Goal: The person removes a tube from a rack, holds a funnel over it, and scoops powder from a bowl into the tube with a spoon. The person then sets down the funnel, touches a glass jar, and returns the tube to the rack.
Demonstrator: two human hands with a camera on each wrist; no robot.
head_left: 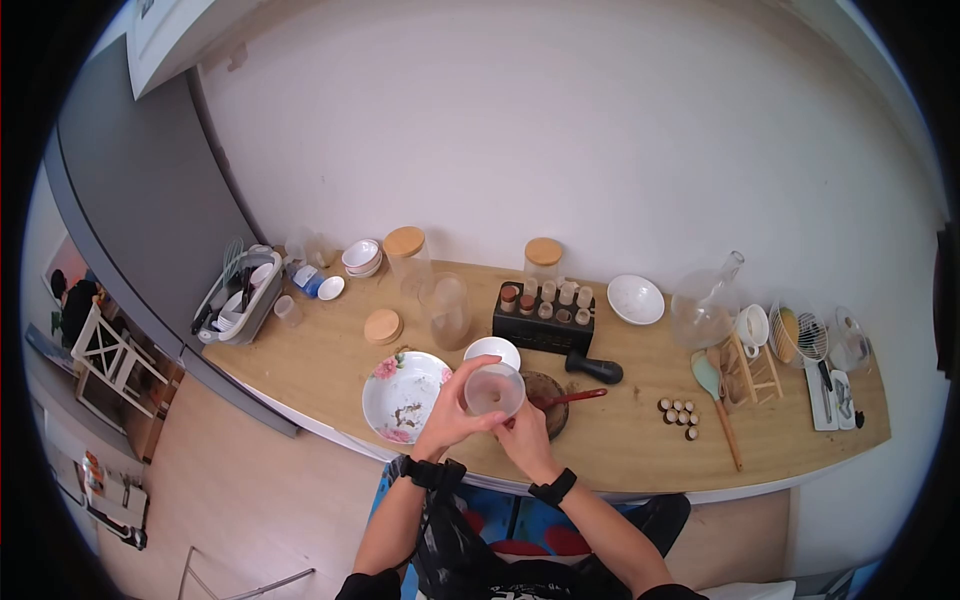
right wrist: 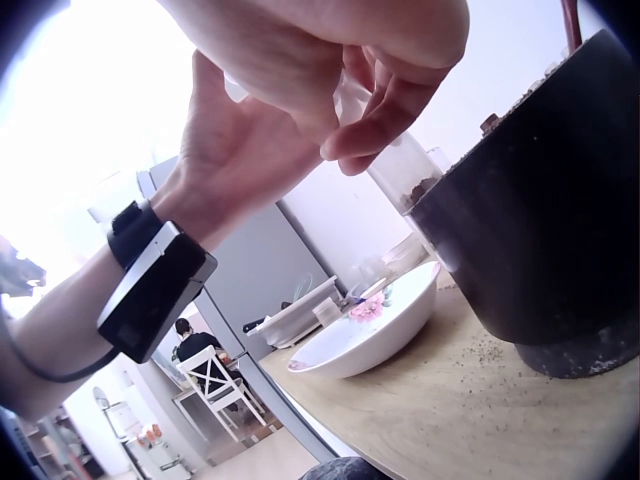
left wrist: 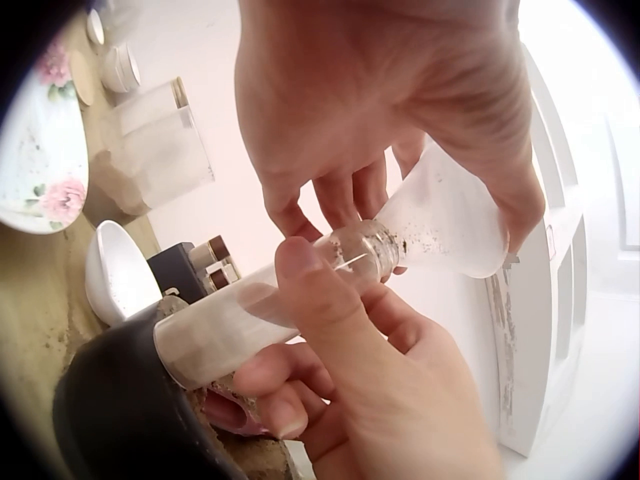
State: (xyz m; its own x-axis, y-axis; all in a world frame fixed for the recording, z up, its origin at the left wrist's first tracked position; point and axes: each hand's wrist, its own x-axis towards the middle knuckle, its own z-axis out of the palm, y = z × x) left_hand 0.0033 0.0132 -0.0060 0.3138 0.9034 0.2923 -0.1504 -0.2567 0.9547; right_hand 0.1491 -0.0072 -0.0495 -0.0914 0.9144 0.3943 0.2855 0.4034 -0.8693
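Note:
In the head view both hands meet above the counter's front edge. My left hand (head_left: 462,402) grips a translucent white funnel (head_left: 494,390). In the left wrist view the funnel (left wrist: 450,215) has its narrow end at the mouth of a small glass jar (left wrist: 250,325), and my left hand (left wrist: 400,190) holds the funnel from above. My right hand (left wrist: 340,350) grips the tilted jar, thumb across its neck. The jar holds pale powder. Just below sits a dark mortar bowl (head_left: 552,402) with a red spoon (head_left: 578,397) in it.
A floral plate (head_left: 400,395) with crumbs lies left of the hands, and a white bowl (head_left: 492,350) sits behind them. A black spice rack (head_left: 543,322), a black pestle (head_left: 595,370), lidded jars (head_left: 406,258), small corks (head_left: 680,415) and a dish rack (head_left: 240,300) also stand on the wooden counter (head_left: 640,440).

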